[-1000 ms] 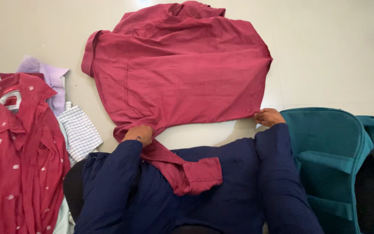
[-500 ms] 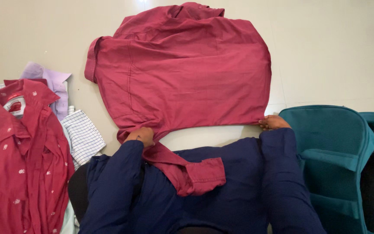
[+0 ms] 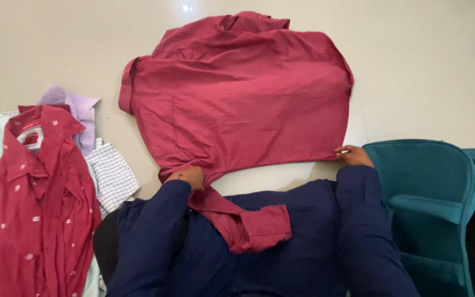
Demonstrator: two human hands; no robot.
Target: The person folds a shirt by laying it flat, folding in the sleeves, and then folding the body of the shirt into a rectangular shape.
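Observation:
A maroon shirt (image 3: 243, 93) lies spread flat on the pale floor in front of me, collar end away from me. My left hand (image 3: 185, 177) grips its near left edge, where a sleeve (image 3: 243, 220) trails back across my lap. At the near right corner of the shirt, my right hand (image 3: 353, 156) pinches the hem. Both arms are in dark blue sleeves.
A pile of shirts lies at the left: a red patterned shirt (image 3: 31, 203) on top, with a lilac one (image 3: 75, 113) and a checked one (image 3: 111, 173) beside it. An open teal suitcase (image 3: 435, 209) stands at the right, close to my right arm.
Both hands have stayed on the shirt's near edge. The cloth looks a little flatter and more stretched, and the view has shifted slightly.

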